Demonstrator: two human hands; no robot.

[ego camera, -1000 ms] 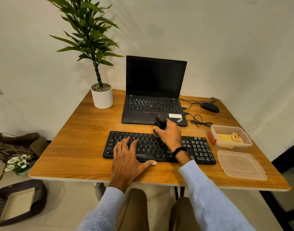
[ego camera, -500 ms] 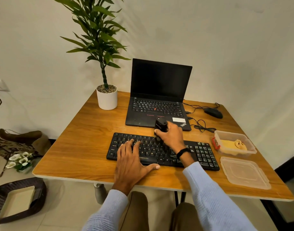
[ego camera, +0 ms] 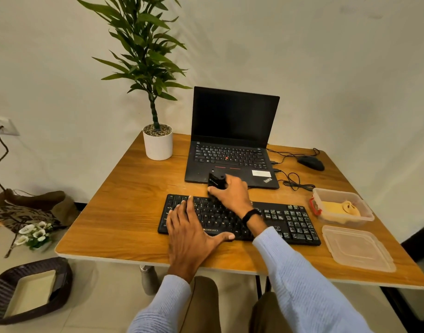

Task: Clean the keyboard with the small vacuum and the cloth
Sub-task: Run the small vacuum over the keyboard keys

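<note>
A black keyboard (ego camera: 287, 221) lies across the front of the wooden table (ego camera: 124, 212). My right hand (ego camera: 232, 195) grips a small black vacuum (ego camera: 217, 180), which stands upright on the upper middle rows of keys. Flat on the keyboard's left half rests my left hand (ego camera: 190, 231), fingers straight and thumb spread along the front edge. A yellow cloth (ego camera: 340, 210) sits crumpled inside a clear plastic box (ego camera: 364, 203) to the right of the keyboard.
Behind the keyboard stands an open black laptop (ego camera: 232, 131), with a potted plant (ego camera: 158, 140) to its left. A black mouse (ego camera: 310, 162) and its looped cable (ego camera: 296, 182) lie at the back right. The box's clear lid (ego camera: 357, 248) rests at the front right.
My right hand has carried the vacuum leftward along the keyboard's upper rows. The left hand stays flat on the left half. The camera has tilted and shifted.
</note>
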